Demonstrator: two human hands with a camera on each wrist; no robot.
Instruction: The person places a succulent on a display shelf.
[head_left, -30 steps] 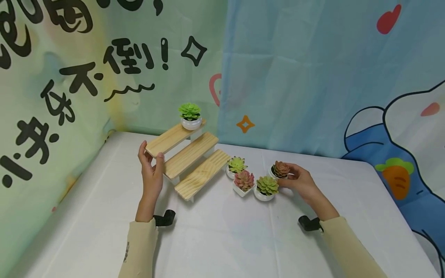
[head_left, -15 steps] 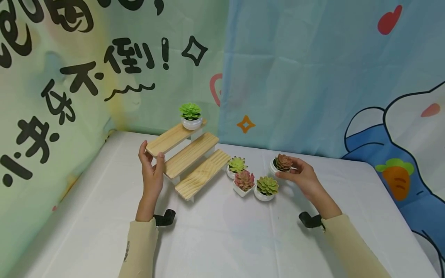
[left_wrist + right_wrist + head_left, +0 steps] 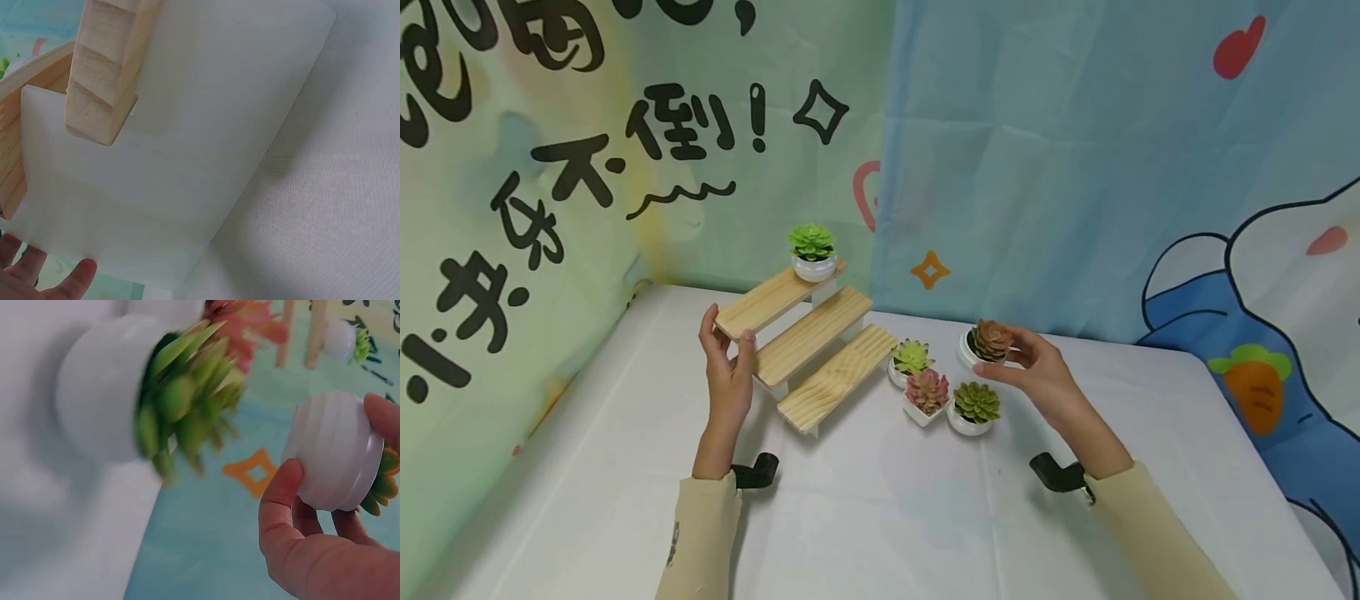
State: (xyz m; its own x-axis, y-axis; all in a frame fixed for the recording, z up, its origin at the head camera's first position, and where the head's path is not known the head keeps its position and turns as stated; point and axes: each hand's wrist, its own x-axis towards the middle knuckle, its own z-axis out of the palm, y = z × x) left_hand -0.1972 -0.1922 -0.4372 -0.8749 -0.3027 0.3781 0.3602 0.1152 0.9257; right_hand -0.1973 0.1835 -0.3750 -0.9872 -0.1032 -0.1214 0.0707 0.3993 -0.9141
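Head view: a white-covered tabletop stands before printed green and blue cloth. The right hand reaches in, its grip pinching a brown potted succulent raised beyond a green succulent; the left hand has its grip on the left end of the wooden stand.

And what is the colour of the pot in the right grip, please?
White. The pot shows best in the right wrist view.
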